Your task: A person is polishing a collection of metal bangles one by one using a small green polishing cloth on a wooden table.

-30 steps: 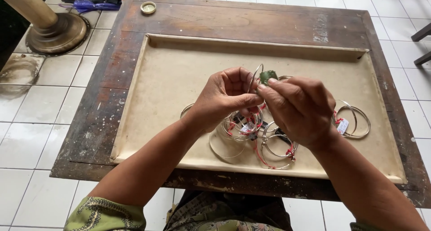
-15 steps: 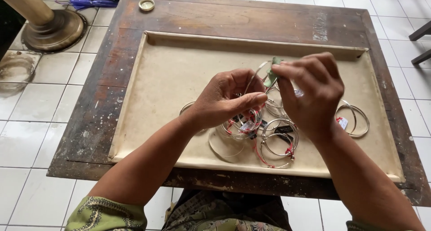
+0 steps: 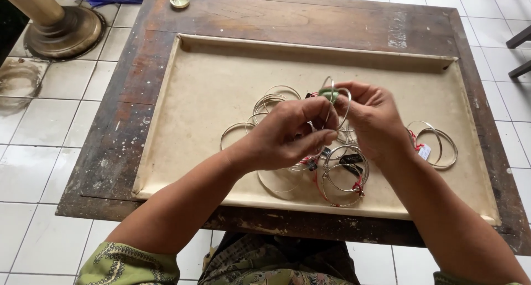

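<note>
Since the earlier frames both hands have risen slightly toward the far edge of the tray, and the right hand [image 3: 373, 122], which had been lifted apart, is back against the left. The left hand [image 3: 287, 135] is curled, its fingertips pinched on a thin silver bangle [image 3: 332, 105] held upright above the middle of the tray. The right hand's thumb and forefinger grip the same bangle at its top, where a small green piece [image 3: 328, 93] sits; what that piece is cannot be made out, as the fingers cover most of it.

Below the hands lies a heap of silver bangles [image 3: 340, 177] on the tan tray [image 3: 210, 86], near its front edge. Small dark tags and red threads hang on several, but the hands hide the heap's centre, so the count cannot be told. More loops [image 3: 271, 99] show just beyond the left hand's knuckles. A separate pair of bangles [image 3: 437, 144] with a red-and-white tag lies toward the tray's right edge, partly behind the right wrist.

The tray rests on a worn dark wooden table [image 3: 287, 19]. A small round lid [image 3: 180, 0] lies at the table's far left corner. On the tiled floor to the left stands a round metal base [image 3: 63, 33] with a post, cut off by the frame.
</note>
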